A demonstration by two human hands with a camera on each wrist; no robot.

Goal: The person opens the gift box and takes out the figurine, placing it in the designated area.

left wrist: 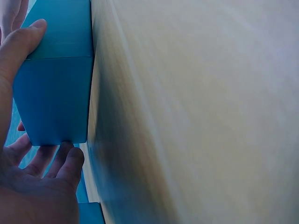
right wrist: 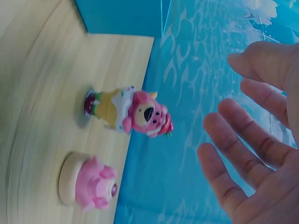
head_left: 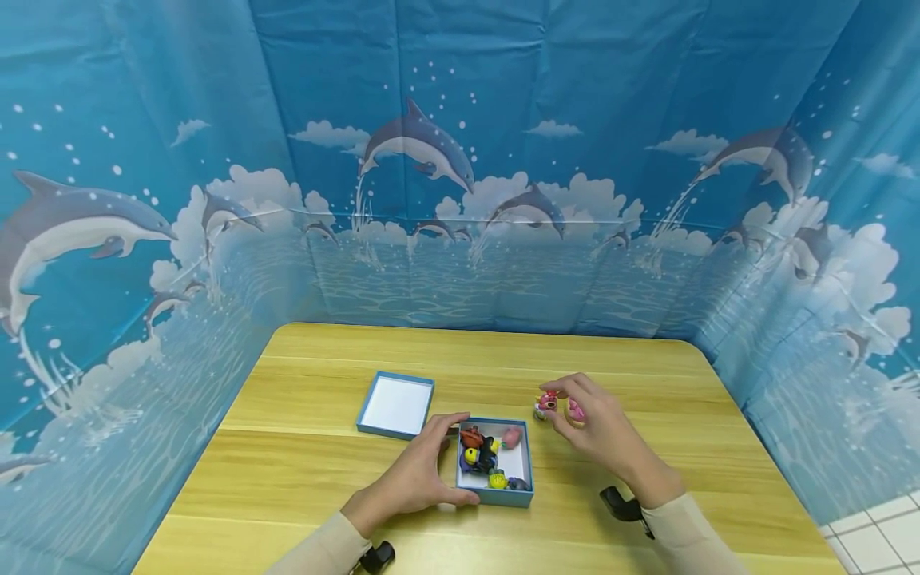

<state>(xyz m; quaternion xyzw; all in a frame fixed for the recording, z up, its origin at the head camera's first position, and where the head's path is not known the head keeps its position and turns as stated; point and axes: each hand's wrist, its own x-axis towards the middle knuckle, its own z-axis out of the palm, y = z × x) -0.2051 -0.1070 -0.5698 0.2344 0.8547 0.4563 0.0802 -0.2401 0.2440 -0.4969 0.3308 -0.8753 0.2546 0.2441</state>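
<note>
A blue box [head_left: 496, 497] with a white inside holds several small toy figures [head_left: 483, 455], among them dark, yellow, orange and pink ones. My left hand [head_left: 413, 471] grips this box from the left, thumb at its near side and fingers at the far side. To the right of the box, my right hand [head_left: 592, 415] hovers around a pink bear figurine [right wrist: 147, 114] standing on a yellow and white base. The fingers [right wrist: 229, 135] are spread and apart from it in the right wrist view. Beside it stands a second pink figurine [right wrist: 93, 184] on a cream round base.
The box lid [head_left: 397, 403] lies inside up to the left of the box, its white lining showing. All of this is on a wood-grain table [head_left: 287, 463]. A blue dolphin-print curtain [head_left: 460, 271] hangs along the table's far edge and sides.
</note>
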